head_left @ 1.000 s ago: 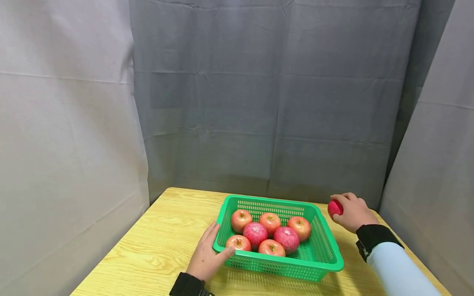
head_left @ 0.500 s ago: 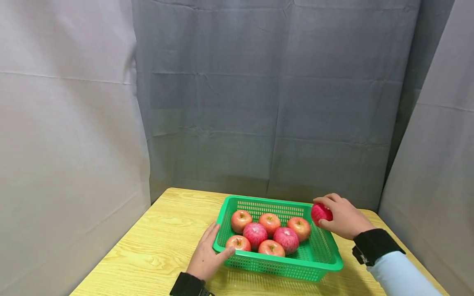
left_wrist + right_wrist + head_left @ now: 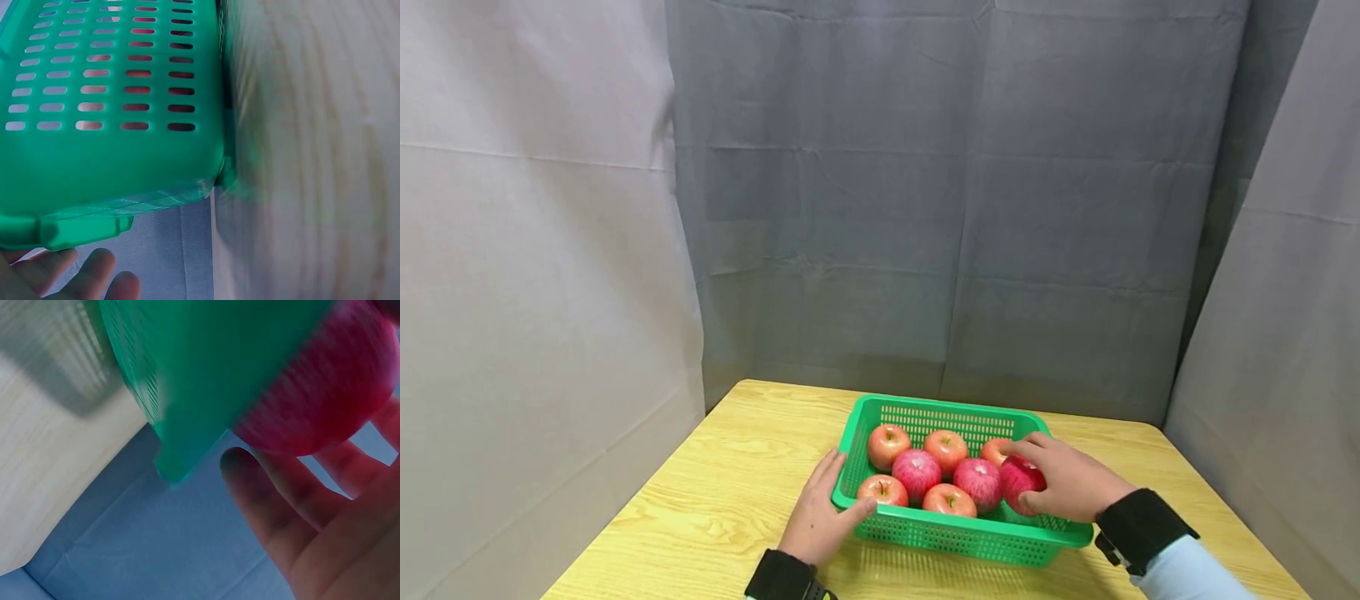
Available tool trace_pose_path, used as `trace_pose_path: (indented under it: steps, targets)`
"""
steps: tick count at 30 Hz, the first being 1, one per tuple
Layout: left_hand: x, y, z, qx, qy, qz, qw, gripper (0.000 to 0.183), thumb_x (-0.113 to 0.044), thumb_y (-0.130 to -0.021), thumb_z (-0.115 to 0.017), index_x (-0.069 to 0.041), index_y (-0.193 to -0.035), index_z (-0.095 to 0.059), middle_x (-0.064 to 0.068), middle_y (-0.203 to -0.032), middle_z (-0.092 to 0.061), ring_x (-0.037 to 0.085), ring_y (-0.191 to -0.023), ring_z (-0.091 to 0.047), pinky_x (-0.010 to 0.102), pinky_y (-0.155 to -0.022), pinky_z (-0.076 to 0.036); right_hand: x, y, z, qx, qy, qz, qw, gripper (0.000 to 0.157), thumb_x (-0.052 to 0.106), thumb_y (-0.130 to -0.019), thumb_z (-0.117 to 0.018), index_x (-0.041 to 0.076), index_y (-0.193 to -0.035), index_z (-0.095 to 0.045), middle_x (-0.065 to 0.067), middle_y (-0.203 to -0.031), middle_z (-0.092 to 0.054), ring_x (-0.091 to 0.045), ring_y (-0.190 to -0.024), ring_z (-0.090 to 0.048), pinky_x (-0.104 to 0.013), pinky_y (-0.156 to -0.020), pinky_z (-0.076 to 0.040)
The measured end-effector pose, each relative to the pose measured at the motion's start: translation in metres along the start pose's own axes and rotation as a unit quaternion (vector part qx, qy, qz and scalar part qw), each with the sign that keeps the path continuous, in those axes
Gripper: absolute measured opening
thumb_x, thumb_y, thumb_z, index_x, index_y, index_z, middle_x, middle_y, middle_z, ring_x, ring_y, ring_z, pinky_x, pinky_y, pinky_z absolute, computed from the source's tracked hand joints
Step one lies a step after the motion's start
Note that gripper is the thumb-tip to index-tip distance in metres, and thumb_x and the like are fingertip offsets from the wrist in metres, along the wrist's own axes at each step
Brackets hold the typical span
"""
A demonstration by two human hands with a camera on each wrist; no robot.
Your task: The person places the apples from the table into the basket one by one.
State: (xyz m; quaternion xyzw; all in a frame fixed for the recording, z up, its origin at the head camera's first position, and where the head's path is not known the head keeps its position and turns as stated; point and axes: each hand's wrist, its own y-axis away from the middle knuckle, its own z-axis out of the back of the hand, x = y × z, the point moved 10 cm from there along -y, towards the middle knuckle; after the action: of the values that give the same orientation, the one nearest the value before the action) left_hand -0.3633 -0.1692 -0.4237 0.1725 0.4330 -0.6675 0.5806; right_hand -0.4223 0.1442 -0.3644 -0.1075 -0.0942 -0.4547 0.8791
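From the head view we count seven apples in one green basket (image 3: 962,537) on the worktop (image 3: 715,500), our right hand (image 3: 1063,483) curled round the seventh apple (image 3: 1021,483), our left hand (image 3: 820,517) flat-fingered against the rim; the right wrist view adds only blurred fingers (image 3: 281,512).

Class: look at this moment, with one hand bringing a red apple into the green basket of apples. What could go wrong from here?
1. The red apple in the right hand could knock the packed apples beside it and bruise them.
2. The green basket could slide on the wooden table, since the left hand only rests at one corner.
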Motion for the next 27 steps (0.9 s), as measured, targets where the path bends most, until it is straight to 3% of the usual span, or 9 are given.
trace_pose_path:
  steps: [11, 27]
  targets:
    - [-0.001, 0.001, 0.001, -0.006, 0.003, -0.01, 0.9999, 0.085, -0.058, -0.081, -0.065, -0.008, -0.144, -0.037, 0.01, -0.149, -0.031, 0.026, -0.13, -0.03, 0.055, -0.101, -0.037, 0.004, -0.002, -0.025, 0.027, 0.018, 0.03, 0.999, 0.054, 0.042, -0.072, -0.079, 0.025, -0.12, -0.06, 0.001, -0.12, -0.051, -0.02, -0.099, -0.049, -0.047, -0.081, -0.051]
    - [0.0, 0.001, 0.0, 0.002, 0.002, -0.001, 1.0, 0.085, -0.059, -0.082, -0.064, -0.009, -0.145, -0.036, 0.01, -0.15, -0.03, 0.028, -0.131, -0.029, 0.056, -0.101, -0.036, 0.009, 0.001, -0.03, 0.014, 0.015, 0.076, 0.997, 0.03, 0.036, -0.079, -0.075, 0.022, -0.104, -0.065, 0.01, -0.095, -0.058, -0.014, -0.083, -0.049, -0.035, -0.071, -0.047]
